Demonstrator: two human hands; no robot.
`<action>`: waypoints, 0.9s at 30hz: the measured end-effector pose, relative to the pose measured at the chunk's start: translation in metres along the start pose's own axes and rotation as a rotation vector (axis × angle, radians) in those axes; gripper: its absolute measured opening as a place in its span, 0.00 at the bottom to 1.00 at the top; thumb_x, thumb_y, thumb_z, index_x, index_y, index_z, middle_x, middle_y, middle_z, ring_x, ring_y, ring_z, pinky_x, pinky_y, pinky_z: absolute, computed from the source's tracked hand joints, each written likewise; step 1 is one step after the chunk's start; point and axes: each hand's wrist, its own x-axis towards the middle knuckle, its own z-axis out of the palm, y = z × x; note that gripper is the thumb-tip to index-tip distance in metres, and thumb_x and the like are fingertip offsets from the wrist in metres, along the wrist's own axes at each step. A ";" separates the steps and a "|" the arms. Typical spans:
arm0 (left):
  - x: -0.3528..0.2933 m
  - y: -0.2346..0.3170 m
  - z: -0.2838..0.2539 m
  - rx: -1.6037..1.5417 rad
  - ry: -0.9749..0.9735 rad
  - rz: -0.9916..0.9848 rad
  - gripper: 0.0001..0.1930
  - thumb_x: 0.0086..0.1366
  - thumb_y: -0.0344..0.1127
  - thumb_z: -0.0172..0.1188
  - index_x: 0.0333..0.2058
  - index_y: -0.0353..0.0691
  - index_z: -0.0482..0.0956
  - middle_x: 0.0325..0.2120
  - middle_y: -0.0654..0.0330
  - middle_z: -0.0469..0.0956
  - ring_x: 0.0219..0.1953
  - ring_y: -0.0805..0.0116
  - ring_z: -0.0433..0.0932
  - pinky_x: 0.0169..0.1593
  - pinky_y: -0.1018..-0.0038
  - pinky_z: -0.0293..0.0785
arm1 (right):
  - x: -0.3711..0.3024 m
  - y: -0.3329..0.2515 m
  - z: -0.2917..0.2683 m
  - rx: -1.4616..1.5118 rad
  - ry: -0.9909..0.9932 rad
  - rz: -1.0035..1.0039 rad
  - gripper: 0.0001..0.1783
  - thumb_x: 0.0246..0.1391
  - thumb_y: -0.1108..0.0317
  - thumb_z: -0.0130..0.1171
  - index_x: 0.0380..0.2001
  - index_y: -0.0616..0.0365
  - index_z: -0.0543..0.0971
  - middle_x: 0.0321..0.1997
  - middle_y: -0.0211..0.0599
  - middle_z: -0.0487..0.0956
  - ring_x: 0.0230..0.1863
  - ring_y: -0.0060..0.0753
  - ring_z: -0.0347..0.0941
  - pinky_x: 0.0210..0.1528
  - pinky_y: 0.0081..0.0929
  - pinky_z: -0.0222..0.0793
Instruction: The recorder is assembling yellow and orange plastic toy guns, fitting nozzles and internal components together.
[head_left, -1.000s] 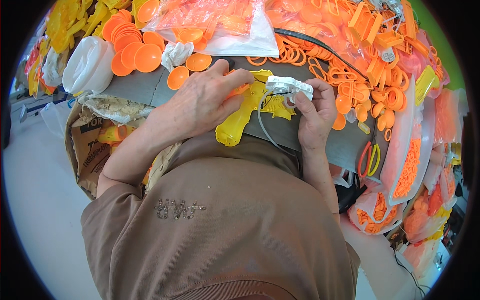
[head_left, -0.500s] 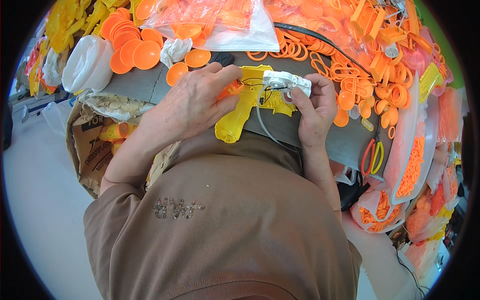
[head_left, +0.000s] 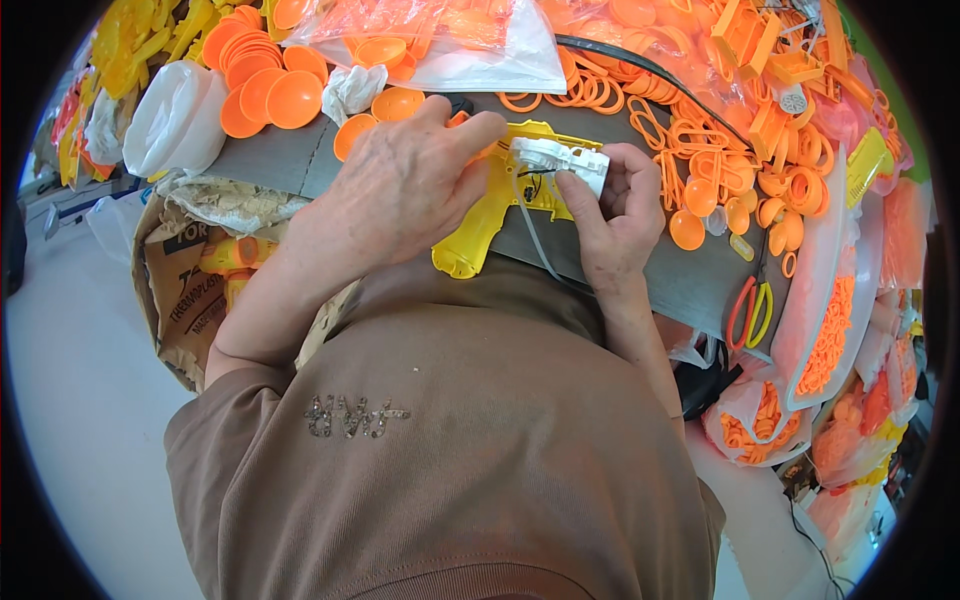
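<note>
A yellow plastic shell half (head_left: 468, 238), shaped like a toy gun's body, lies on the grey worktop between my hands. Just above its right part my right hand (head_left: 622, 215) pinches a white plastic mechanism (head_left: 562, 158), thumb in front. Dark wires and a pale thin tube (head_left: 537, 238) hang from the mechanism, the tube running down toward my lap. My left hand (head_left: 410, 185) is closed at the shell's left side, its fingertips around a small orange part that is now almost wholly hidden behind them.
Orange dishes (head_left: 294, 99) are piled at the far left, beside a white bag (head_left: 176, 122). Orange rings and clips (head_left: 700, 150) cover the right side. Scissors with red and yellow handles (head_left: 750, 312) lie at the right edge. A brown paper sack (head_left: 180, 290) with yellow-orange parts stands left.
The white mechanism, in my right hand, has shifted slightly left and tilted over the shell. My left hand has turned and moved a little right, covering most of the orange part.
</note>
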 end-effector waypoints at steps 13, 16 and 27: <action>0.004 0.010 0.025 -0.126 0.204 -0.022 0.19 0.59 0.38 0.58 0.46 0.36 0.69 0.29 0.50 0.76 0.31 0.52 0.76 0.32 0.62 0.71 | 0.006 -0.006 -0.008 0.298 0.129 0.153 0.13 0.51 0.73 0.59 0.39 0.64 0.69 0.31 0.34 0.75 0.30 0.20 0.73 0.34 0.18 0.72; 0.003 0.002 0.037 -0.093 0.306 0.069 0.20 0.59 0.39 0.59 0.46 0.34 0.68 0.30 0.50 0.76 0.31 0.53 0.76 0.33 0.63 0.71 | 0.006 -0.004 -0.008 0.307 0.129 0.145 0.13 0.52 0.73 0.59 0.39 0.64 0.69 0.31 0.35 0.75 0.30 0.20 0.73 0.34 0.18 0.72; 0.008 0.009 0.041 -0.147 0.379 -0.038 0.19 0.56 0.40 0.62 0.41 0.34 0.71 0.24 0.54 0.78 0.26 0.55 0.78 0.30 0.65 0.73 | 0.006 -0.004 -0.010 0.334 0.114 0.133 0.13 0.51 0.73 0.60 0.38 0.63 0.69 0.32 0.36 0.75 0.31 0.21 0.74 0.33 0.18 0.73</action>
